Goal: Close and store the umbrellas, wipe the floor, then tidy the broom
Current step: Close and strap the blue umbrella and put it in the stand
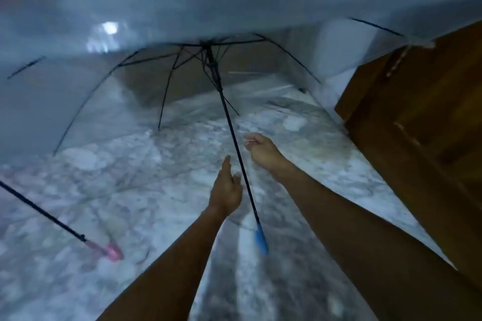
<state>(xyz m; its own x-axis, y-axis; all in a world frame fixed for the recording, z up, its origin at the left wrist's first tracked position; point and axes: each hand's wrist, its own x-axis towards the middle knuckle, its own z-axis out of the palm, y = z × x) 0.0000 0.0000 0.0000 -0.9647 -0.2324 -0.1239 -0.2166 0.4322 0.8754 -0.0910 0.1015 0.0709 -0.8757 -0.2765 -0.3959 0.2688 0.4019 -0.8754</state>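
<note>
Reaching forward with straight, relaxed fingers [227,164], the left hand [225,190] holds nothing and sits just left of a thin dark umbrella shaft [233,133]. The blur hides whether its thumb touches the shaft. On the shaft's other side, the right hand [263,151] has its fingers curled inward, with a thin pale streak at the fingertips; it cannot be told whether they pinch anything. Both bare forearms stretch in from the bottom edge. The shaft ends below in a blue handle [261,240], untouched by either hand. It rises to dark ribs spreading under a clear, fully open umbrella canopy [182,8] that fills the top of the view. At lower left, the pink handle [112,251] of a second umbrella sits low over a pale marbled floor [117,190]. A brown wooden panel [417,125] stands at right.
</note>
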